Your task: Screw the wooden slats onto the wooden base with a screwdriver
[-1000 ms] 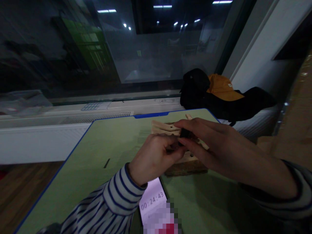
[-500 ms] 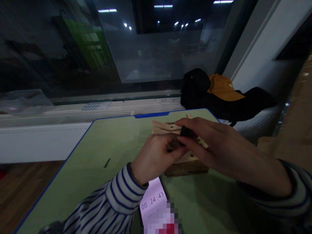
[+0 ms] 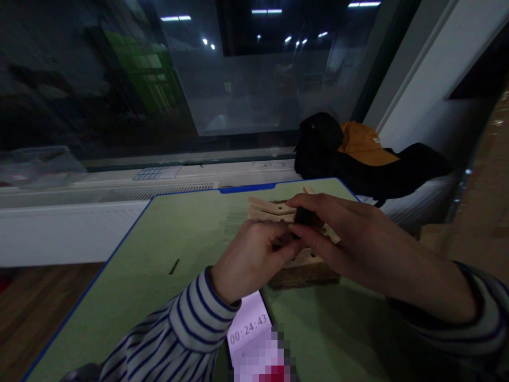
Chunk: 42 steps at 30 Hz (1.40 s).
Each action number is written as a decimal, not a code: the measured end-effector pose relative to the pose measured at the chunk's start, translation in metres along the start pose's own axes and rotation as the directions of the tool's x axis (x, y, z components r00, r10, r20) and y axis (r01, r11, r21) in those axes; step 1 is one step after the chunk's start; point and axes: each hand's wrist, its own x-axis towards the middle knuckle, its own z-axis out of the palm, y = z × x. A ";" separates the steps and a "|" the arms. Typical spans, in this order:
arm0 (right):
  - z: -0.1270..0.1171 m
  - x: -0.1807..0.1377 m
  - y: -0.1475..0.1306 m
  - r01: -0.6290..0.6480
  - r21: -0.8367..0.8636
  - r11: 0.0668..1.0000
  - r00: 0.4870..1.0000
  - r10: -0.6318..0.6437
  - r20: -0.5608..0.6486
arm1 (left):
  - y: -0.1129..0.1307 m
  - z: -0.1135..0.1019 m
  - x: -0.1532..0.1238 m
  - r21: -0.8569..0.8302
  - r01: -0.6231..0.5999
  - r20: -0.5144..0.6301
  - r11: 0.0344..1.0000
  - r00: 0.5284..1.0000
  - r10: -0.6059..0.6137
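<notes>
My left hand (image 3: 250, 260) and my right hand (image 3: 342, 233) meet over a wooden block (image 3: 304, 269) on the green mat (image 3: 167, 249). Both pinch a small dark piece (image 3: 304, 216) between their fingertips, just above the block. Pale wooden strips with holes (image 3: 270, 209) lie behind the hands on the block's far side. The fingers hide most of the dark piece. Both sleeves are striped.
A phone showing a timer (image 3: 250, 331) lies on the mat under my left wrist. A thin dark stick (image 3: 174, 266) rests on the mat at left. A black bag with an orange cap (image 3: 363, 146) sits on the sill at back right, beyond the mat's blue edge.
Almost nothing differs. Both hands stay pinched on the dark piece over the block, with only slight finger shifts.
</notes>
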 end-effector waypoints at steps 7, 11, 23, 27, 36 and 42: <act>0.001 0.001 -0.001 -0.009 0.000 1.000 1.000 0.009 0.014 | 0.003 0.000 0.000 -0.002 0.001 0.012 1.000 1.000 -0.001; 0.001 0.001 -0.001 -0.004 -0.006 1.000 1.000 0.004 0.002 | 0.004 0.000 0.001 -0.004 0.017 -0.005 1.000 1.000 -0.017; 0.001 -0.001 -0.001 -0.064 0.001 0.998 0.998 0.063 0.014 | 0.003 -0.001 0.001 0.002 0.000 -0.008 1.000 1.000 0.000; 0.001 -0.002 0.000 -0.038 -0.003 0.999 0.998 0.038 0.047 | 0.004 -0.001 0.001 0.011 -0.005 0.006 1.000 1.000 0.005; 0.001 -0.001 0.000 0.020 -0.021 1.000 1.000 -0.019 0.011 | 0.004 -0.001 0.001 0.017 -0.030 0.000 0.999 1.000 0.030; 0.000 0.001 -0.001 0.026 -0.033 0.999 1.000 -0.026 0.006 | 0.005 -0.001 0.001 0.047 -0.005 -0.008 0.999 1.000 0.005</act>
